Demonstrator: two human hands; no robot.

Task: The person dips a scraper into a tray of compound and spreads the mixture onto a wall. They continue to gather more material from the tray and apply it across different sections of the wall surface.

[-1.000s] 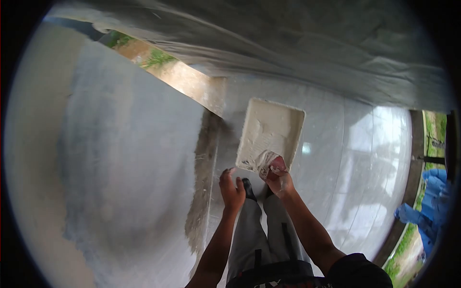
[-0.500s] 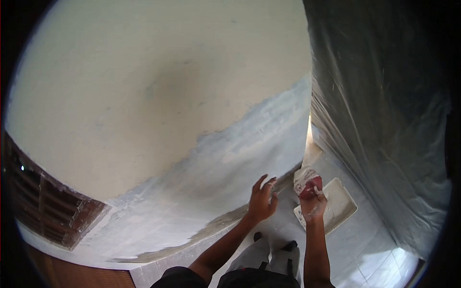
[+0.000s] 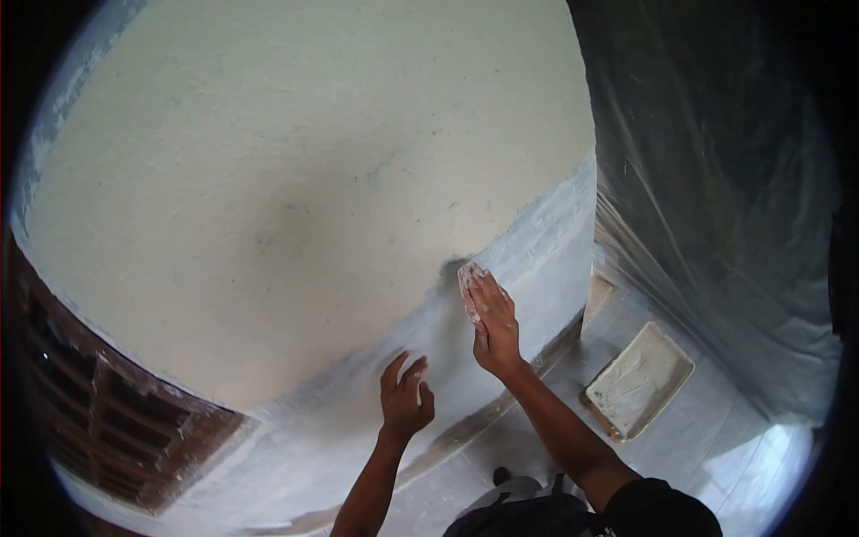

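Note:
My right hand (image 3: pixel 497 327) grips a red putty scraper (image 3: pixel 470 295) smeared with white paste, its edge against the wall (image 3: pixel 358 206) where the cream coat meets the bluish-white patch. White smears also cover those fingers. Lower and to the left, my left hand (image 3: pixel 407 398) holds nothing; its fingers are apart and slightly curled in front of the pale lower part of the wall. On the floor to the right lies a shallow rectangular tray (image 3: pixel 687 369) with off-white putty (image 3: pixel 640 380) spread in it.
Clear plastic sheeting (image 3: pixel 707 179) hangs along the right side. A dark brown wooden lattice (image 3: pixel 116 421) is set into the wall at lower left. Grey floor tiles (image 3: pixel 689 456) run under the tray. A dark shoe tip (image 3: pixel 502 475) shows near the wall's base.
The scraper in my right hand has moved from beside the tray up and left onto the wall. My left hand has shifted left. The view has turned somewhat.

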